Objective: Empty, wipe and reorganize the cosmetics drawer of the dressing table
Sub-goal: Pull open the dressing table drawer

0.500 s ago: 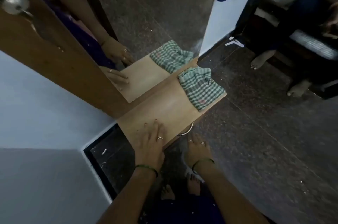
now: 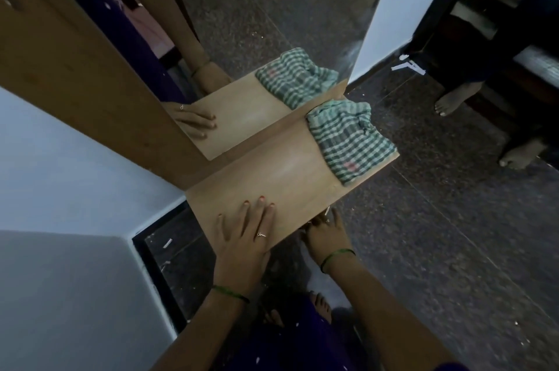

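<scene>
Both hands busy: my left hand (image 2: 242, 237) flat, fingers straight, on dressing table top (image 2: 281, 180); my right hand (image 2: 325, 231) under front edge, grip unclear; checked cloth (image 2: 351, 140) at far end.

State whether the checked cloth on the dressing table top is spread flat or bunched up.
Bunched up. The checked cloth sits as a crumpled heap with folds at the far end of the dressing table top.

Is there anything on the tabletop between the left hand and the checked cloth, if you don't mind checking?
Nothing visible. The left hand rests flat on the near end of the tabletop, the cloth lies at the far end, and only bare wood shows between them.
</scene>
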